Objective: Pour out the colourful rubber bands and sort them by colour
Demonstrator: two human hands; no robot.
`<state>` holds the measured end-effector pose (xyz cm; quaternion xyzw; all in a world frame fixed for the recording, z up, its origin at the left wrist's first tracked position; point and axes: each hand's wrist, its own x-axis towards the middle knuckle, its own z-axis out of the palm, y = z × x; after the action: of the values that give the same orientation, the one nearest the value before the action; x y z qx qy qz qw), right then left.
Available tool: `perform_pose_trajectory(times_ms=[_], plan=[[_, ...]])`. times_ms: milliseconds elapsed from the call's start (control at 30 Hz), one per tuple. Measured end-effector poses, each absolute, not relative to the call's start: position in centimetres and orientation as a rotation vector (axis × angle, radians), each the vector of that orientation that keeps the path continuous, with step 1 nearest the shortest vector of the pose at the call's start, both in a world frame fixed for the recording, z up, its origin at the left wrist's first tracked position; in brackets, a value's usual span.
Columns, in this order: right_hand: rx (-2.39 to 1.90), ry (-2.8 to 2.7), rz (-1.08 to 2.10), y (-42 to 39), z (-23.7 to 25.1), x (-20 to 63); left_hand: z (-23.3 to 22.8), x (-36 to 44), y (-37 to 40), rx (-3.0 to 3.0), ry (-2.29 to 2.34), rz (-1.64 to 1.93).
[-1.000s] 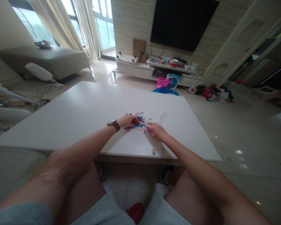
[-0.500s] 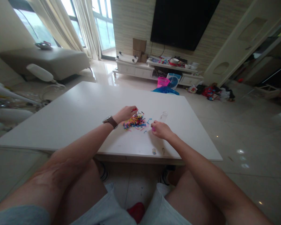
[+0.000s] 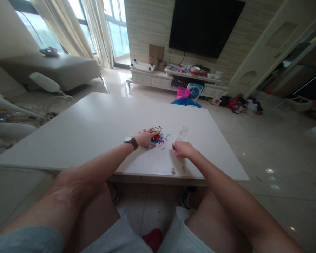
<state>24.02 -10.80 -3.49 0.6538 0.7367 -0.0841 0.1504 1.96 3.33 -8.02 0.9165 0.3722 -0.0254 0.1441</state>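
My left hand (image 3: 146,137), with a watch (image 3: 131,141) on its wrist, rests on a pile of small multicoloured elastic bands (image 3: 158,138). Its fingers are spread and it covers the pile's left part. A few loose bands lie at the pile's right edge. Right of the pile, my right hand (image 3: 183,149) is closed around something small and pink (image 3: 175,151), mostly hidden by the fingers; its kind is unclear. Just beyond that hand is a clear plastic container (image 3: 183,132).
The white table (image 3: 107,116) stretches in front of my knees. Two small flat figures (image 3: 173,170) show near its front edge. Past the far edge stand a pink basket (image 3: 183,93) and a blue item (image 3: 185,102). White chairs (image 3: 44,81) are at the left.
My left hand has come down onto the pile and its fingers have spread; the red bit it held is no longer visible there. My right hand has shifted slightly right and nearer me.
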Motion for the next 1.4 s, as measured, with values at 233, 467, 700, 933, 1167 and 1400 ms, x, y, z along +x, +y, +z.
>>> perform_pose_trajectory(times_ms=[233,467,700,933,1167,1400], plan=[[1.875,2.105,-0.252,-10.7,-3.9,23.9,-8.6,2.8,3.3,2.665,0.972,0.047],[1.883,2.074,-0.269,-10.8,-3.7,24.2,-8.0,3.6,4.3,2.626,0.899,0.309],[1.902,2.047,-0.24,-11.0,-3.6,24.6,-4.4,2.5,5.0,2.622,0.91,0.516],[1.858,2.103,-0.174,-11.1,-3.5,24.4,-4.7,1.1,4.6,2.585,0.939,0.062],[1.812,2.293,-0.245,-10.6,-3.8,22.8,-8.3,0.4,3.6,2.556,1.059,-0.34],[1.817,2.287,-0.277,-9.9,-4.2,22.2,-8.6,1.2,4.3,2.671,0.928,-0.127]])
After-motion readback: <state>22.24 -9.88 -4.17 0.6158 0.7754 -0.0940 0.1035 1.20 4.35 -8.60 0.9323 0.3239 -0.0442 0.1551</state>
